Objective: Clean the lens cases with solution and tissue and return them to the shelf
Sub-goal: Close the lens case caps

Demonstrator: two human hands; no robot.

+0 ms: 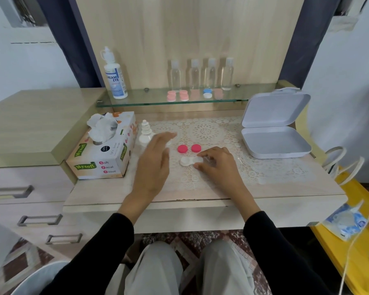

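Head view: the right hand (217,165) pinches the right well of the white lens case (189,161), its curled fingers partly hiding that well. Two pink caps (182,149) lie just beyond the fingertips. The left hand (156,162) hovers flat and blurred, holding nothing. Left of it, tissue pokes from the tissue box (107,165).

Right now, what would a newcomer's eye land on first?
Two bright pink round caps sit on the lace mat, just behind the white double-well lens case that the right hand pinches. The left hand hovers open beside a small white dropper bottle, near the printed cardboard tissue box.
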